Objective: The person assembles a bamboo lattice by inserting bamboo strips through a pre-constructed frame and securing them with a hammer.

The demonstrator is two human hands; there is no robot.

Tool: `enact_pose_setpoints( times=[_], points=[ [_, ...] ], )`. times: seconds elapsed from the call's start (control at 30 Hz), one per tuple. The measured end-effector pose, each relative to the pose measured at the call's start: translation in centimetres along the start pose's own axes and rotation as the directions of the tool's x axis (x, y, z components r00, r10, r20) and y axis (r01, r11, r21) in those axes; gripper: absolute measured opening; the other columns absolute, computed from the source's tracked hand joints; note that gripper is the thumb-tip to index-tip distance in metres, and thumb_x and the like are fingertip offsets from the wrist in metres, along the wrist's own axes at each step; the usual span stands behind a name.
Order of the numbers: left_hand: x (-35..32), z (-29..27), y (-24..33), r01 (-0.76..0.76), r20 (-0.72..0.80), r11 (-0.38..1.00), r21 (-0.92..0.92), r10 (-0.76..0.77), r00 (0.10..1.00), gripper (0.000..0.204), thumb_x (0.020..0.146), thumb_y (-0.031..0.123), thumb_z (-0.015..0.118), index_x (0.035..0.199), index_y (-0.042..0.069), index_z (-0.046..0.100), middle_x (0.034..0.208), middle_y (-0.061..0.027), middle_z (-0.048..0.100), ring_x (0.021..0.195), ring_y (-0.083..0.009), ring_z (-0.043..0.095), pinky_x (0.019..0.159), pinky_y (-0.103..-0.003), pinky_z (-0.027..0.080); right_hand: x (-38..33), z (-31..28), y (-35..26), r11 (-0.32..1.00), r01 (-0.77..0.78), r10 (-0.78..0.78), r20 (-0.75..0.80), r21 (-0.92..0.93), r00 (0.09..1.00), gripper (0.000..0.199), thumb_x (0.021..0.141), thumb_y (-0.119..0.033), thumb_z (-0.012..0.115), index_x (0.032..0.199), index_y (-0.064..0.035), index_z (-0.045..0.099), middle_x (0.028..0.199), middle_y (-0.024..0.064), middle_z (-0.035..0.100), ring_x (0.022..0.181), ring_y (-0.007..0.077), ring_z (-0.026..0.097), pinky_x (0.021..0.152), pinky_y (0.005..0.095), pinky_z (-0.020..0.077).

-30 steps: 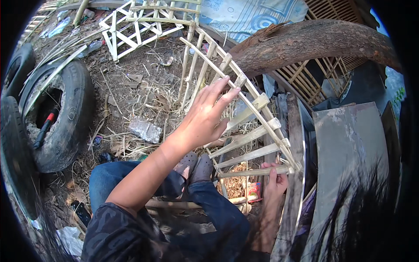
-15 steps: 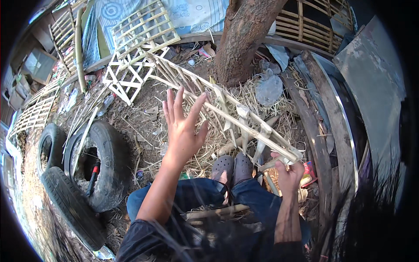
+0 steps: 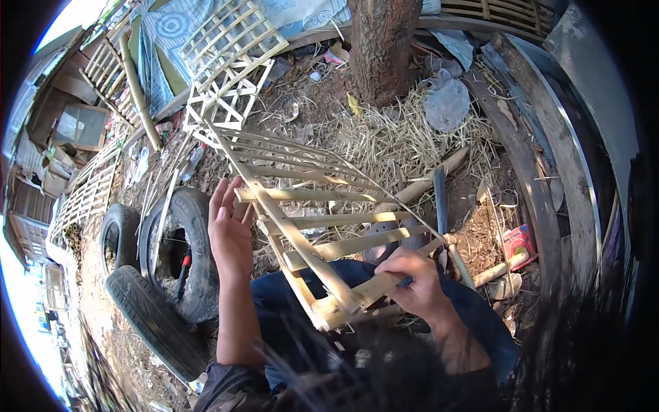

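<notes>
Pale bamboo ladder frame (image 3: 309,226) across the lap, slats crosswise. Left hand (image 3: 230,230) open, flat against its left rail; right hand (image 3: 415,285) closed on its near end. Tyres (image 3: 171,268) left of frame, tree trunk (image 3: 384,48) beyond.

The right hand (image 3: 415,285) is covering the near end of a bamboo frame (image 3: 309,226) slat, dark hair is blurring the lap below, and the tree trunk (image 3: 384,48) is running off the top edge.
</notes>
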State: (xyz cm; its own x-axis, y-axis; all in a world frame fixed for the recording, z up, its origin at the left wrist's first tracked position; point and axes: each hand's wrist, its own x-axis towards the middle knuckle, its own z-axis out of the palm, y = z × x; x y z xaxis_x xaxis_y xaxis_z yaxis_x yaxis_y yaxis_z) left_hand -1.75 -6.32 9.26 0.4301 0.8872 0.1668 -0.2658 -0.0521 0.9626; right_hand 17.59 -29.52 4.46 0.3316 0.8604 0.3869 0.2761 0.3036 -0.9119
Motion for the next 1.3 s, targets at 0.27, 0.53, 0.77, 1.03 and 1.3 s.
enact_pose_setpoints(
  times=[0.27,0.53,0.77,1.03,1.3],
  points=[
    [-7.1,-11.8,0.0,0.394,-0.056,0.833,-0.389,-0.448,0.892,0.07,0.096,0.052,0.042,0.135,-0.006,0.038,0.133,-0.0238,0.047,0.122,-0.0336,0.049,0.102,-0.045,0.042,-2.2,6.6,0.1,0.989,0.084,-0.037,0.344,-0.124,0.938,0.03,0.065,-0.012,0.075,0.092,-0.0084,0.065,0.082,0.004,0.059,0.079,0.0244,0.059,0.075,0.036,0.0473],
    [-7.4,-11.4,-1.5,0.439,-0.109,0.883,-0.168,-0.459,0.882,0.056,0.09,0.024,0.052,0.137,-0.004,0.038,0.124,-0.018,0.056,0.113,-0.0262,0.056,0.101,-0.036,0.044,-4.0,8.8,-0.1,0.997,0.033,-0.004,0.358,-0.075,0.934,0.034,0.067,-0.024,0.08,0.092,-0.0069,0.064,0.082,0.0055,0.059,0.077,0.0251,0.058,0.073,0.0364,0.0478],
    [-6.9,-12.5,-1.3,0.461,0.011,0.764,-0.451,-0.512,0.859,0.066,0.098,0.048,0.035,0.131,-0.009,0.041,0.124,-0.0193,0.056,0.11,-0.0264,0.058,0.096,-0.037,0.049,-4.0,9.2,-0.4,0.997,0.054,-0.031,0.325,-0.06,0.945,0.036,0.069,-0.033,0.08,0.087,-0.0057,0.066,0.079,0.0067,0.061,0.075,0.0266,0.059,0.07,0.0368,0.0483],
    [-7.1,-11.5,-1.7,0.43,-0.049,0.712,-0.555,-0.544,0.838,0.027,0.099,0.023,0.044,0.111,0.0,0.052,0.1,-0.0082,0.061,0.086,-0.0207,0.062,0.074,-0.035,0.057,-3.3,7.9,-2.4,0.993,0.107,-0.092,0.233,-0.051,0.968,0.039,0.074,-0.041,0.076,0.085,-0.0049,0.065,0.077,0.0067,0.06,0.071,0.0262,0.058,0.065,0.0365,0.0473],
    [-7.2,-9.7,-3.5,0.364,0.293,0.693,-0.622,-0.225,0.929,0.025,0.098,0.022,0.047,0.112,0.002,0.052,0.11,-0.0118,0.059,0.1,-0.0237,0.059,0.096,-0.038,0.05,-2.2,5.7,-3.1,0.959,0.263,-0.26,0.044,-0.1,0.965,0.039,0.073,-0.04,0.078,0.079,-0.0055,0.061,0.066,0.0037,0.055,0.06,0.0224,0.055,0.055,0.0342,0.045]
  ],
)
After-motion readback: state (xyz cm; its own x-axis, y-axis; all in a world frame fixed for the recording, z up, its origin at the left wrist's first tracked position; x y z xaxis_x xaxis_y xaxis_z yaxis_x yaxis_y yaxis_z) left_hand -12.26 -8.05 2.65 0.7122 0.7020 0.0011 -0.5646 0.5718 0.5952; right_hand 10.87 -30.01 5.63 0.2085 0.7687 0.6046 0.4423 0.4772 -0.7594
